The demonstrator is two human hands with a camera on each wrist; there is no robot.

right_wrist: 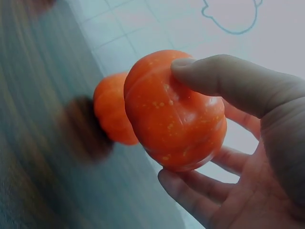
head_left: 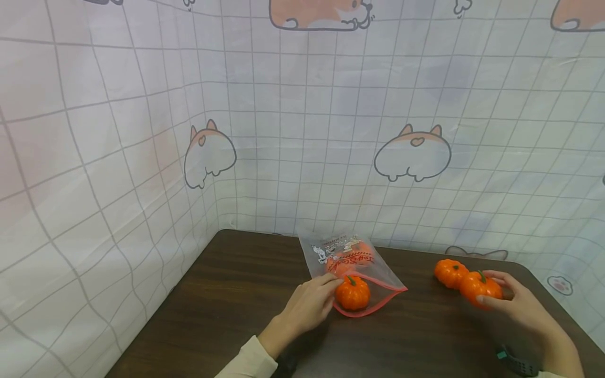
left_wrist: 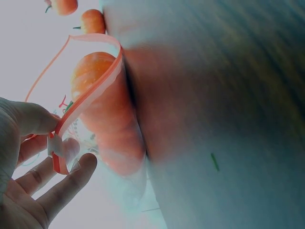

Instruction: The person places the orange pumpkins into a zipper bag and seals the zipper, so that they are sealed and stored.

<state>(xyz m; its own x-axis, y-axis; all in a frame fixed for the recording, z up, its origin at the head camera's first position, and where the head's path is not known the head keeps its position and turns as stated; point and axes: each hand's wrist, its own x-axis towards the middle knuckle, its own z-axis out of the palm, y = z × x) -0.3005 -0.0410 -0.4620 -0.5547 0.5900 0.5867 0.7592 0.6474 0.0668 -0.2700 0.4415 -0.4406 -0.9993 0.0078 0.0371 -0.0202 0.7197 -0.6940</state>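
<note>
Using your left hand [head_left: 309, 304], you pinch the clear, red-rimmed bag [head_left: 379, 274]; your right hand [head_left: 521, 304] grasps an orange pumpkin [head_left: 477, 288].

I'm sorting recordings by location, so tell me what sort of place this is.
Probably an indoor staged workspace: a white, grid-lined, corgi-printed sheet hangs like a backdrop behind a dark brown, wood-grain table, where glossy, ribbed orange pumpkins are being handled.

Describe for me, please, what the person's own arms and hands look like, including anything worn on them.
The left hand and right hand wear no gloves. A plain cream fabric sleeve covers part of the left forearm; only a sliver of the right sleeve shows. By the right wrist is a dark band with a teal end.
</note>
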